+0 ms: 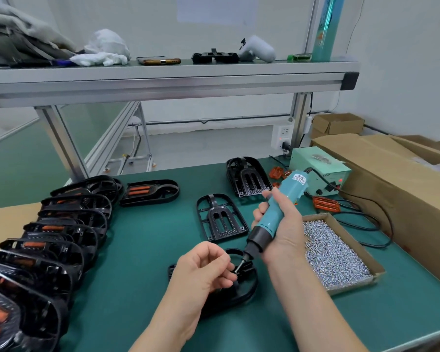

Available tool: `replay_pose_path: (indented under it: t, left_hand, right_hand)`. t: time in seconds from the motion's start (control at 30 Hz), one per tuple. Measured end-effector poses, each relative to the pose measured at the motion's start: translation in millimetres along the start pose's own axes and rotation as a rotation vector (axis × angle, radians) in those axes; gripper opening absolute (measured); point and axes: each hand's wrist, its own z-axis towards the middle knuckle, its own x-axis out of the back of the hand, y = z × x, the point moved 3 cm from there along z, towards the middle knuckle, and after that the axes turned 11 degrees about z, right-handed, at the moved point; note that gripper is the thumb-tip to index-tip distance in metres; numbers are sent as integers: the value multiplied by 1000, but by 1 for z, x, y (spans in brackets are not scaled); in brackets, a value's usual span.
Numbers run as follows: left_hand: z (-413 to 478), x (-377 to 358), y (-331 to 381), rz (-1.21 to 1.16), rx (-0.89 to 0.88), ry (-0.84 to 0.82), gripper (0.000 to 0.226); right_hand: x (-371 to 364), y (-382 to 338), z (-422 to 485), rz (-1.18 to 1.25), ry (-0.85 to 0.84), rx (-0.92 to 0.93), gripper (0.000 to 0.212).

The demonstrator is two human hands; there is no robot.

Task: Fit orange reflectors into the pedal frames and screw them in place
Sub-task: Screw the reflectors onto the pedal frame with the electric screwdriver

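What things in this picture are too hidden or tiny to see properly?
- Head view: the left hand covers most of the pedal frame under it, so any reflector there is hidden.
- Whatever sits at the tip of the electric screwdriver in the right hand is too small to tell.
- The screwdriver label is too small to read.
- The row of finished pedals is cut by the left and bottom edges.

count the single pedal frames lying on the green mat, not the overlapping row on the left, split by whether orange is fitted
bare frames: 2
frame with orange reflectors: 1
frame beneath the left hand, reflector hidden: 1
total: 4
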Motion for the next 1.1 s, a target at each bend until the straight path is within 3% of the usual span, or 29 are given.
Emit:
replay_pose_path:
  t: [0.3,0.7,1.1]
  left_hand:
    - [0,18,-3,-32,18,69,31]
    - [3,29,-10,-11,4,162,24]
    - [3,28,-14,-35,21,191,11]
  right_hand:
    - [-7,14,11,1,155,106,22]
    - [-12,25,15,-67,151,231,27]
    - [-15,29,10,-70,131,226,28]
